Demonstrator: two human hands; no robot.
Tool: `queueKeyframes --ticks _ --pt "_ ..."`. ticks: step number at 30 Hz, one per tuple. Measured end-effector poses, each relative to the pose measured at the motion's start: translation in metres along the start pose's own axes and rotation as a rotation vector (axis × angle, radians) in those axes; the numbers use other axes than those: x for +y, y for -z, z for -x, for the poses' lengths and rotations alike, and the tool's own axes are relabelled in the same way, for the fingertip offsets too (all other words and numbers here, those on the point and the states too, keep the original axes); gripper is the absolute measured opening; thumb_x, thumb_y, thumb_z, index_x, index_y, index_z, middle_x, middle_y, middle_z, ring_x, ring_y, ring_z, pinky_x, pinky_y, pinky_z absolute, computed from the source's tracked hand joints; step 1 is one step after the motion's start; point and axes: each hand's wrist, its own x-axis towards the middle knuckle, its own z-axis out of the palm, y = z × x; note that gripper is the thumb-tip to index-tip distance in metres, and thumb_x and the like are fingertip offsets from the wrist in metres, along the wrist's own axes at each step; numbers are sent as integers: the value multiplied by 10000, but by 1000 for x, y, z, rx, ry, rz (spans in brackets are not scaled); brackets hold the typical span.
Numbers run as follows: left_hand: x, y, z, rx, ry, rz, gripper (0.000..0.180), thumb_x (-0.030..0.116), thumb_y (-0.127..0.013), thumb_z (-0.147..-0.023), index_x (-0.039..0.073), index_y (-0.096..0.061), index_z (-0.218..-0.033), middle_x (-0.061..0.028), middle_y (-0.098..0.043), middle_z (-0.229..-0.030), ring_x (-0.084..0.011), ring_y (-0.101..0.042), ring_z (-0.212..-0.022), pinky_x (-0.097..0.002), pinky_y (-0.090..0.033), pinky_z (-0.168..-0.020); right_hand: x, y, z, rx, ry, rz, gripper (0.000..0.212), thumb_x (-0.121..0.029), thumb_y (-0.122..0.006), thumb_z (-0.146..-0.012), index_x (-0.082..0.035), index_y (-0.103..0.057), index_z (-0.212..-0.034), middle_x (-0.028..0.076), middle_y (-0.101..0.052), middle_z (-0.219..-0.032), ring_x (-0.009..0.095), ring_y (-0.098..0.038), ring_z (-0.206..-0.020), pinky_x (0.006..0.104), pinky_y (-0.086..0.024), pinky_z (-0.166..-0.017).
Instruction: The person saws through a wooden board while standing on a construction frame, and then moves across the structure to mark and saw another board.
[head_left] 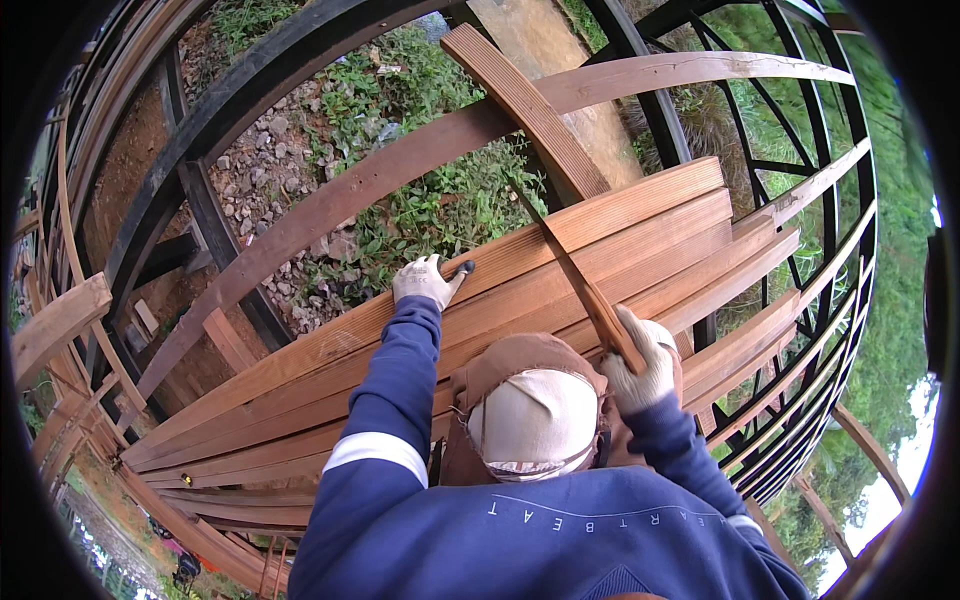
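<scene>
Navy sweatshirt fills the near edge. Beyond it, the gloved right hand is wrapped around the handle of a long-bladed tool, whose blade crosses the farthest plank in a row. The gloved left hand rests on that plank; whether its fingers grip cannot be told.

The navy left sleeve partly hides the planks.

The saw crosses the planks, the right hand at its near end, the left hand leftward; beyond, a short board crosses a beam.
</scene>
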Motion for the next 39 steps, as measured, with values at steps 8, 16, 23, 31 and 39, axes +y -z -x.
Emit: queueKeyframes --ticks 8,16,23,31,39 --pt "-11 -8 2 2 -6 7 748 690 -621 -877 106 -652 -1344 -115 -712 -1262 -274 -685 -1149 -416 -538 -978 -3 28 37 -72 -81 -57 543 6 -608 -824 30 -582 -1366 242 -716 -1168 298 -724 -1086 335 -551 -933" --pt "2 6 -2 -77 -24 13 694 683 -585 -910 138 -647 -1335 -70 -696 -1271 -239 -641 -1213 -392 -477 -1061 8 -44 -52 15 -192 -205 474 -51 -649 -831 37 -634 -1296 238 -730 -994 300 -723 -892 355 -561 -835" --pt "-2 14 5 -38 15 62 725 703 -584 -890 116 -671 -1306 -107 -713 -1246 -264 -668 -1176 -423 -516 -1002 6 34 50 -92 -245 -165 558 1 -607 -818 20 -582 -1375 237 -722 -1137 293 -716 -1087 345 -528 -970" --pt "4 2 -1 -7 -74 41 708 708 -562 -903 117 -677 -1276 -90 -719 -1217 -253 -662 -1180 -413 -511 -1008 34 -60 -69 12 -199 -225 486 -40 -655 -844 23 -620 -1324 246 -723 -1051 323 -728 -928 361 -557 -850" --pt "-8 -1 2 13 -29 44 750 731 -577 -884 125 -667 -1317 -89 -711 -1244 -266 -664 -1181 -425 -517 -1005 17 45 71 -88 -228 -128 592 4 -621 -764 16 -607 -1356 207 -736 -1108 298 -734 -1003 361 -540 -948"
